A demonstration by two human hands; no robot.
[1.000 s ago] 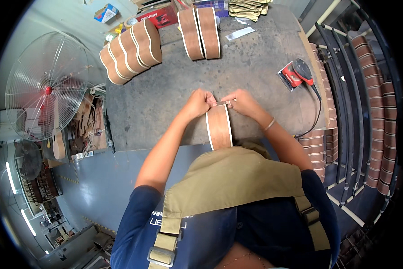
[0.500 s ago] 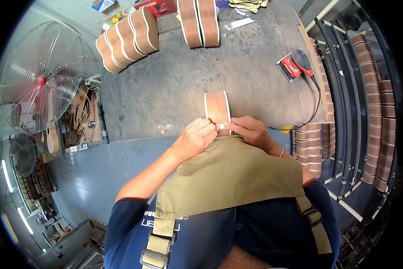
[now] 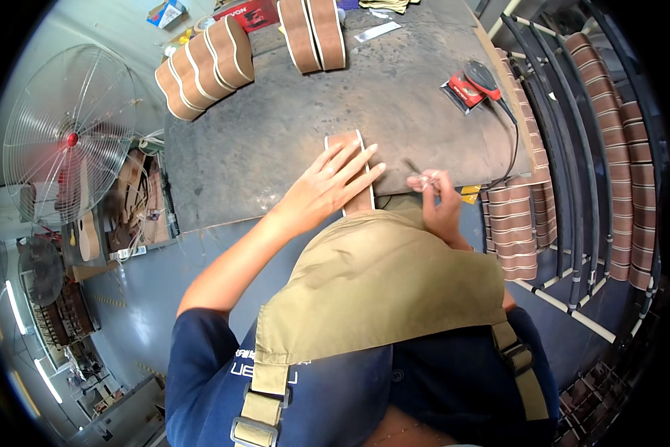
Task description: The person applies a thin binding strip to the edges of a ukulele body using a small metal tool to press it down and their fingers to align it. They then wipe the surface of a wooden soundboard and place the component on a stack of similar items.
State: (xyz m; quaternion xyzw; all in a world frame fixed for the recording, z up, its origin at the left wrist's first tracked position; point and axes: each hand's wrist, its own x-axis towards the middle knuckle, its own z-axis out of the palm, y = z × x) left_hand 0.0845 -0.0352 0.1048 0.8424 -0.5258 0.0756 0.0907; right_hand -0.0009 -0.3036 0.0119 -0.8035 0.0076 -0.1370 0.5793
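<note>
Spread flat, my left hand (image 3: 321, 185) lies over a curved brown wooden piece (image 3: 344, 138) with white edging, at the table's near edge. Its fingers reach across the wood, and the piece's lower end meets my olive apron (image 3: 394, 276). To the right of the piece, my right hand (image 3: 440, 200) is raised with fingers pinched together. A thin dark stick-like tool (image 3: 411, 165) points up and left from that pinch; motion blur hides its exact kind.
Wavy white-edged wooden pieces (image 3: 204, 68) stand at the table's far left, with a similar pair (image 3: 310, 36) beside them. A red and black corded sander (image 3: 480, 80) sits on the right. Beyond are a large fan (image 3: 72, 139) and a pipe rack (image 3: 558, 149).
My left hand has gone from pinching near the piece's lower end to lying flat across it. My right hand has moved off to the right and now holds the thin tool.
</note>
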